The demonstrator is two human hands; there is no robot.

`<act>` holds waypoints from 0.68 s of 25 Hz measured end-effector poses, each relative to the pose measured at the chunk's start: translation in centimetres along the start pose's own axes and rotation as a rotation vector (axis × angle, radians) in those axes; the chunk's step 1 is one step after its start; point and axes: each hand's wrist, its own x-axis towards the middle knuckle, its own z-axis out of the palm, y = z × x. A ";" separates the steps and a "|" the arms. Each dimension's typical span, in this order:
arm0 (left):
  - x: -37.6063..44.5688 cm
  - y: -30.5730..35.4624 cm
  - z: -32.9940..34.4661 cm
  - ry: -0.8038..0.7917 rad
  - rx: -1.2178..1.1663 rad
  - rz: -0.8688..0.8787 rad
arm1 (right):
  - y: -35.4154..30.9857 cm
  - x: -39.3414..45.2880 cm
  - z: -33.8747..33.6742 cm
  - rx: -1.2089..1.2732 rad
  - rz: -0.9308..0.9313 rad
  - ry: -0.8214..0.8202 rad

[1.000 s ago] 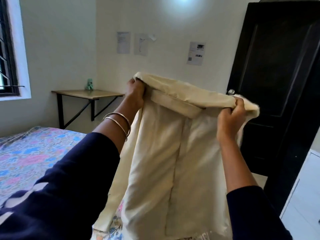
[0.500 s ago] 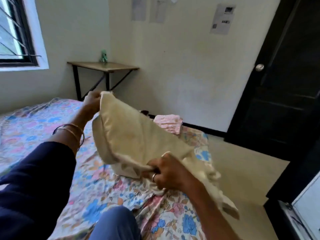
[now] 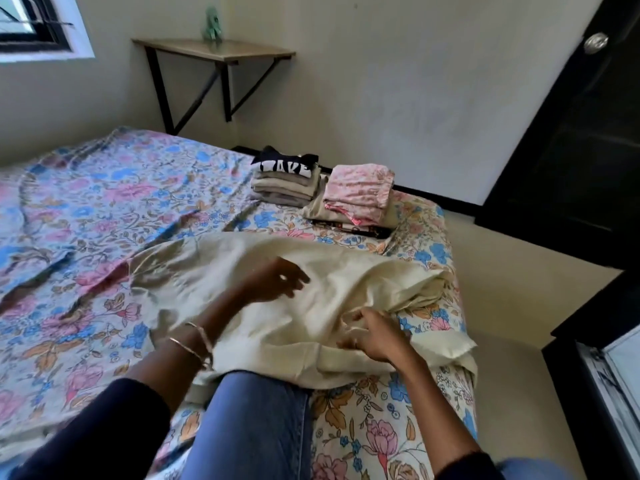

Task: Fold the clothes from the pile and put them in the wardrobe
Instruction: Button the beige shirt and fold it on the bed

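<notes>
- Nearest us, our knee in blue jeans [image 3: 256, 420] rests on the bed [image 3: 86, 216] with its floral sheet, and the near hem of the cream garment [image 3: 242, 271] lies against it.
- Our right hand [image 3: 375, 336] sits on the garment's near right part, fingers curled and pinching a fold of the cloth.
- Our left hand [image 3: 277, 280], 2 bangles [image 3: 194, 341] on its wrist, hovers over the middle of the garment with fingers loosely spread and gripping nothing; whether the fingertips touch the cloth we cannot tell.
- The cream garment lies spread across the bed in front of us, its right end bunched at the mattress edge.
- Farther on, at the bed's far right corner, stand 2 folded stacks just beside each other: a grey stack [image 3: 285, 188] topped by a dark printed top [image 3: 284, 164], and a pink floral stack [image 3: 356, 192].
- Beyond, a wall shelf [image 3: 214, 51] carries a small green figure [image 3: 212, 24].
- At the far right stands a black door [image 3: 571, 126] with a round knob [image 3: 596, 43].
</notes>
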 end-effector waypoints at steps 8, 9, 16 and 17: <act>-0.6 6.7 8.6 -0.666 0.255 0.029 | 2.4 -1.9 -2.0 0.873 -0.112 -0.537; -1.4 6.2 9.8 -0.693 0.374 -0.003 | 2.6 -1.3 -2.6 0.914 -0.093 -0.489; -0.7 5.7 7.6 -0.253 0.361 0.118 | 6.2 6.5 -1.7 0.221 -0.010 0.204; -0.8 5.8 5.3 -0.209 0.259 0.151 | 6.7 7.1 -1.9 0.088 -0.062 0.162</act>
